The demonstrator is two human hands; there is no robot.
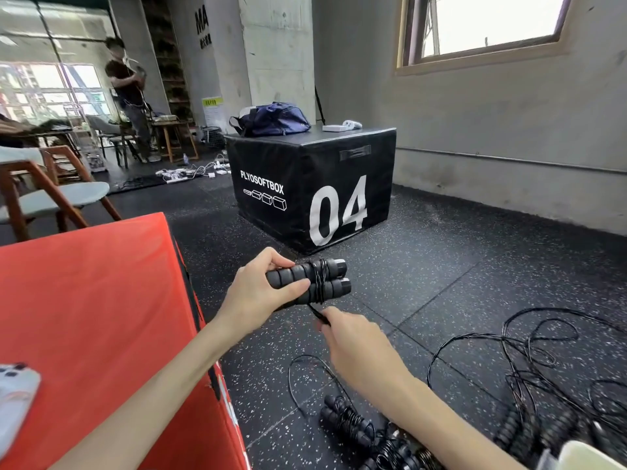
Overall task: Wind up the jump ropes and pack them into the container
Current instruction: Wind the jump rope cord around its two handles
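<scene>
At far left, one white phone (15,395) is seen lying on a red box (101,317). Beside it, two black foam handles (307,283) are gripped side by side in the left hand (261,293), fingers (271,262) curled over them, with black rope (320,281) wound around their middle. The rope's free end is pinched by the right hand (356,344). On the floor (441,283) below, at least two wound jump ropes (349,422) are laid together; farther right, loose ropes (529,361) are tangled. Behind, one black box (315,191) marked 04 is topped by one blue bag (271,120).
</scene>
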